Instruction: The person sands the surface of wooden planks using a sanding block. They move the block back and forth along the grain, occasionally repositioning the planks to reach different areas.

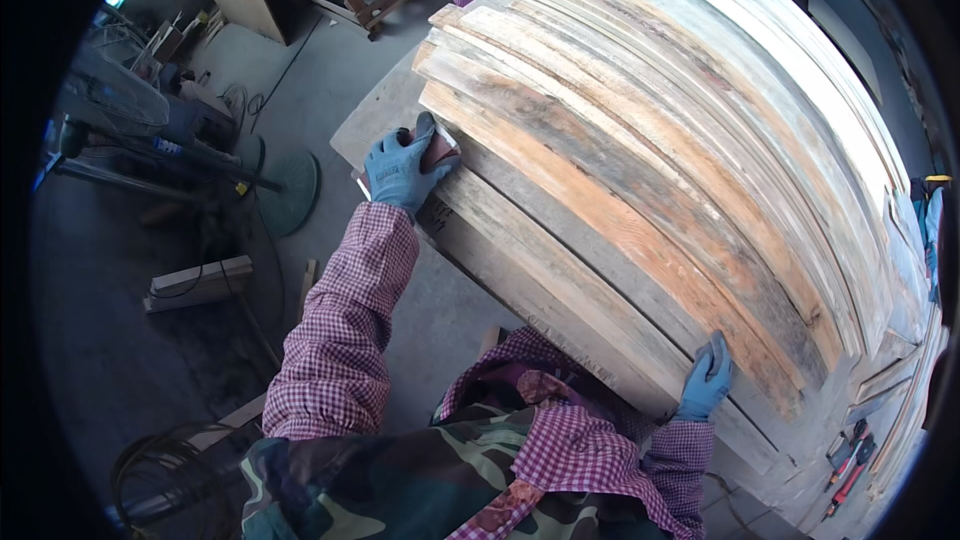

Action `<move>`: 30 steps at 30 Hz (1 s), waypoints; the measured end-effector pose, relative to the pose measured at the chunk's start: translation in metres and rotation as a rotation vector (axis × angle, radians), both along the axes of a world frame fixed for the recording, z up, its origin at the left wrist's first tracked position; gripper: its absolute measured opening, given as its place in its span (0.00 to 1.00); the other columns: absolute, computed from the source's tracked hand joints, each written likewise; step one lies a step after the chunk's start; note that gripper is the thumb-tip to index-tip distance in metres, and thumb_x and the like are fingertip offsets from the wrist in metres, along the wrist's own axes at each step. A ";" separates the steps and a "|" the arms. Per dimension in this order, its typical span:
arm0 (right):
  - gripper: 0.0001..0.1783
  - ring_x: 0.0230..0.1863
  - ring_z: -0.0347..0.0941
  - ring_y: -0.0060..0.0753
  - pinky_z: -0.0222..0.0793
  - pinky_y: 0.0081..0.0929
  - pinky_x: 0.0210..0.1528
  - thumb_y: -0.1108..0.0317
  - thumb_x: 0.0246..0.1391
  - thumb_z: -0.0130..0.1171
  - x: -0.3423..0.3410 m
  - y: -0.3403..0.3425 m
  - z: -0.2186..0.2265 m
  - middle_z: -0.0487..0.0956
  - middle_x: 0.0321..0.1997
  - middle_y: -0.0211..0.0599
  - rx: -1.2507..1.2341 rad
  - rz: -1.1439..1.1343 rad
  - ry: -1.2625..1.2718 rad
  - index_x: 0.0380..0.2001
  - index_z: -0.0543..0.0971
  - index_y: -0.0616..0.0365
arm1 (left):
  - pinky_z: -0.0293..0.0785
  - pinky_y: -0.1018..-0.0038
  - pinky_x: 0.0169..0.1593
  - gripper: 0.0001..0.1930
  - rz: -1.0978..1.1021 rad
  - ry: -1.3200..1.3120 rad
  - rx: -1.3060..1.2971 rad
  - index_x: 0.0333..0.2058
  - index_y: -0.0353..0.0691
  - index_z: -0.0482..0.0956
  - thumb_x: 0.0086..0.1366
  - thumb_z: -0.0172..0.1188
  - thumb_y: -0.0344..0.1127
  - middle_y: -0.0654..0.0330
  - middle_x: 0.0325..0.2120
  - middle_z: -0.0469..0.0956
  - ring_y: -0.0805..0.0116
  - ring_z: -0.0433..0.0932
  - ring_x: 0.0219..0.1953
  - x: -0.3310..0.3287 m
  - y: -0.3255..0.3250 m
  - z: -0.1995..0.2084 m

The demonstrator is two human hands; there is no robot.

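My left hand [398, 168], in a blue-grey work glove, is closed around a reddish-brown piece of sandpaper [441, 151] with a pale edge. It rests at the far left end of a long weathered plank [560, 253] lying across the near side of the worktable. Toward the plank's right end, my gloved right hand [706, 380] lies on the wood with its fingers stretched forward. Its palm and underside are hidden. Just beyond the plank, across a dark gap, is an orange-brown board [600, 230].
Many rough boards [690, 110] lie side by side over the far part of the worktable [375, 110]. A red-handled tool [848, 480] sits at the right. A fan [120, 90] on a round base, cables and a small wood stack [200, 283] are on the floor at left.
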State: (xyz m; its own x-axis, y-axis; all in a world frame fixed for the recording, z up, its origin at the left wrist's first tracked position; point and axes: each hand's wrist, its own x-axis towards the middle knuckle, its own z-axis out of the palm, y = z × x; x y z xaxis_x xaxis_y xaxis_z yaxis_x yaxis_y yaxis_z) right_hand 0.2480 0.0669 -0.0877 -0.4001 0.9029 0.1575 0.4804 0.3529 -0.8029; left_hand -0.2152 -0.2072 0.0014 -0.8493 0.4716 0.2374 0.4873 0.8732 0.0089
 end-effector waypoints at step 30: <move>0.16 0.49 0.78 0.39 0.72 0.32 0.54 0.75 0.59 0.55 0.001 0.002 -0.006 0.81 0.51 0.43 0.056 -0.016 -0.086 0.51 0.78 0.62 | 0.60 0.54 0.64 0.50 -0.653 -0.238 -0.047 0.63 0.46 0.65 0.44 0.69 0.68 0.52 0.55 0.70 0.52 0.68 0.57 0.074 0.052 -0.002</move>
State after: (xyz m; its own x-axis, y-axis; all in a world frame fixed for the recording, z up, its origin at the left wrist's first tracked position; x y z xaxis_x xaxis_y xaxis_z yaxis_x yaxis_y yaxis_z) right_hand 0.2487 0.0692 -0.0934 -0.3995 0.9001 0.1740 0.5525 0.3878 -0.7378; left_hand -0.1413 -0.1554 -0.0010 -0.4149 0.9087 0.0466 0.9022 0.4043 0.1501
